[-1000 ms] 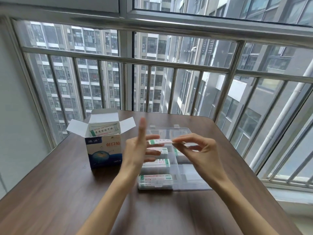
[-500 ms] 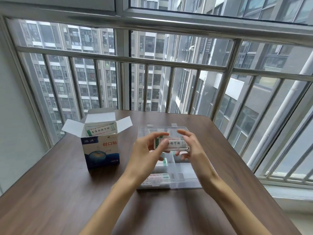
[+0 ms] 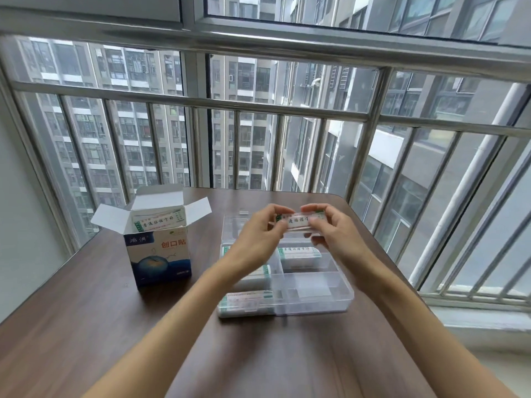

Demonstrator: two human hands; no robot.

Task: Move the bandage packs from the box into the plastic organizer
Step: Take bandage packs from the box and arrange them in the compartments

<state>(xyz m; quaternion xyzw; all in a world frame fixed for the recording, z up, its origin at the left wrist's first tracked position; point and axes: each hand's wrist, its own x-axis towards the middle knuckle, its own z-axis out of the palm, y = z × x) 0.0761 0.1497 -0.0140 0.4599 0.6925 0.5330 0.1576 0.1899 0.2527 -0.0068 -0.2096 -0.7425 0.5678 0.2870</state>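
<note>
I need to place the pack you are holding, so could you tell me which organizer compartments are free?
The near-right compartment is bare, bordered by the organizer's front wall and a filled compartment behind. The left column is crowded with packs.

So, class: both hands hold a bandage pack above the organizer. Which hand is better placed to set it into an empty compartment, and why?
Probably the right hand. The bandage pack hangs over the organizer, whose right column has an empty near compartment, directly below that hand. The left hand sits over the filled left column.

Bandage pack (image 3: 298, 221) now gripped by both hands (image 3: 258, 239).
</note>
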